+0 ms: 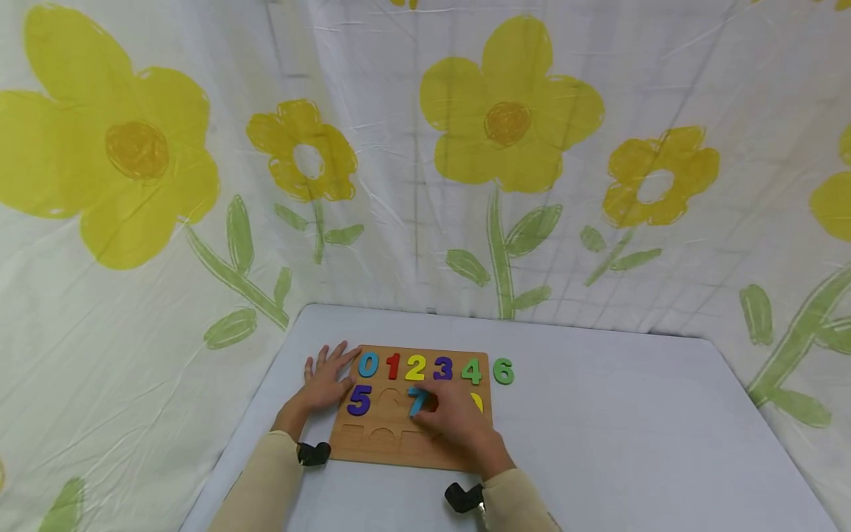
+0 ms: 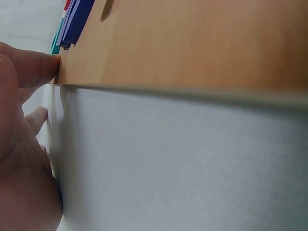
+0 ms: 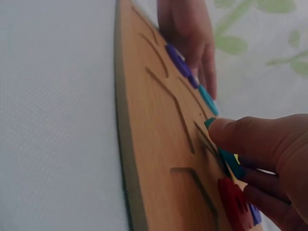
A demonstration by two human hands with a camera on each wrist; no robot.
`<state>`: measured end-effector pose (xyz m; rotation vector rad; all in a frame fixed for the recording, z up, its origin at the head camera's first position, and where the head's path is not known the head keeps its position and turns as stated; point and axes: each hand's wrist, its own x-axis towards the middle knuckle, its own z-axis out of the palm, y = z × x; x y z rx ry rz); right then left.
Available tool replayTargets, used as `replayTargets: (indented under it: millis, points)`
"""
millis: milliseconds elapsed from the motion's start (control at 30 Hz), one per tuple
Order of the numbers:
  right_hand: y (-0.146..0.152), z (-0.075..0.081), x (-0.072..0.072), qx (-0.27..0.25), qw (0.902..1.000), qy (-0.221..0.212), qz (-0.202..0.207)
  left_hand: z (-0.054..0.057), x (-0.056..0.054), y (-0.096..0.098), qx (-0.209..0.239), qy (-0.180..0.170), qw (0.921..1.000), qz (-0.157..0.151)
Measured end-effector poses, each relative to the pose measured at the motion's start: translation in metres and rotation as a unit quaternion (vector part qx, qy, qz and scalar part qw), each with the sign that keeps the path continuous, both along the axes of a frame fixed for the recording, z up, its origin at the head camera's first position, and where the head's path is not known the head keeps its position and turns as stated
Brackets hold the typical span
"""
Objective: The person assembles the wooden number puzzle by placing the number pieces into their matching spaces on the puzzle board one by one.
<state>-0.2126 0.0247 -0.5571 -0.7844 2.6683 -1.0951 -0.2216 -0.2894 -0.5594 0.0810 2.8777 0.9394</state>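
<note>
A wooden number puzzle board [image 1: 372,448] lies flat on the white table. My right hand [image 1: 459,421] pinches a blue number 7 [image 1: 417,401] between thumb and fingers, over the board's middle row; in the right wrist view the 7 [image 3: 230,162] is tilted above its recess. At the board's left edge my left hand [image 1: 324,386] has its fingers spread, with the thumb touching the board. A purple 5 [image 1: 359,400] sits near that thumb. Beside my right fingers is a red piece [image 3: 235,204], and a yellow piece [image 1: 477,402] is partly hidden behind the right hand.
Along the board's top row sit a blue 0 [image 1: 368,364], red 1 [image 1: 393,366], yellow 2 [image 1: 415,367], purple 3 [image 1: 443,368] and green 4 [image 1: 471,371]. A green 6 [image 1: 503,371] lies on the table off the board's right side. A flowered curtain [image 1: 385,244] hangs behind.
</note>
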Motion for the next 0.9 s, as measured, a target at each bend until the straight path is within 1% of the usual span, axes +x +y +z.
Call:
replayTargets:
  millis: [167,433,533,667,800,900]
  points:
    - [-0.004,-0.005,-0.001,0.008,0.9998,0.015,0.004,0.0,0.0,0.0,0.004,0.003,1.0,0.0]
    - [-0.007,-0.007,0.0,0.027,0.9983,0.05,0.007,-0.001,0.0,-0.001,0.005,0.0,1.0,-0.002]
    - [-0.005,-0.005,0.001,0.026,0.9986,0.046,0.007,-0.001,0.0,0.0,0.002,-0.002,1.0,-0.002]
    - [-0.002,0.0,0.002,0.01,0.9996,0.028,0.005,0.001,0.0,0.0,0.002,-0.001,1.0,-0.001]
    - [0.004,0.009,0.003,0.003,0.9999,0.002,-0.01,0.002,0.001,0.001,0.004,0.001,1.0,0.0]
    - [0.011,0.016,0.001,0.004,0.9998,-0.015,-0.01,0.003,0.002,0.001,0.003,0.002,1.0,-0.001]
